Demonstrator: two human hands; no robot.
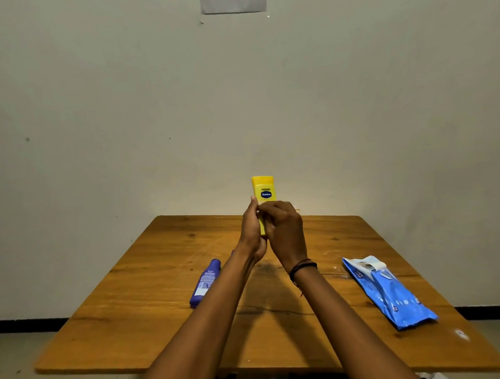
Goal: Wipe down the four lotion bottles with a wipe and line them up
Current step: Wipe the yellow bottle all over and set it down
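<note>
- A plain pale wall (104, 99) fills most of the view, with a taped paper notice (232, 1) at its top edge. Below it a wooden table (153, 313) stands against the wall.
- The yellow Vaseline bottle (264, 190) is held upright in the air above the far middle of the table, cap end up and label toward the camera. Lifted clear of the wood like this, all its sides can be reached.
- The left hand (251, 232) grips the bottle's left edge and lower body with its fingers pointing up, which looks like the steadying hold.
- The right hand (284, 230) is curled over the front of the bottle's lower half, covering it. This is probably the rubbing hand, but no wipe shows between the fingers, so I cannot tell whether it holds one. A dark cord bracelet (302, 267) sits on that wrist.
- A purple lotion bottle (204, 284) lies on its side on the left of the table, just beside the left forearm. It is not yet stood up or in any row.
- A blue wet-wipe pack (389, 293) lies flat on the right, with its flap (373, 264) peeled open at the far end. It is within easy reach of the right hand for drawing a sheet.
- Only two bottles are plainly visible, so the task looks to be at an early stage.
</note>
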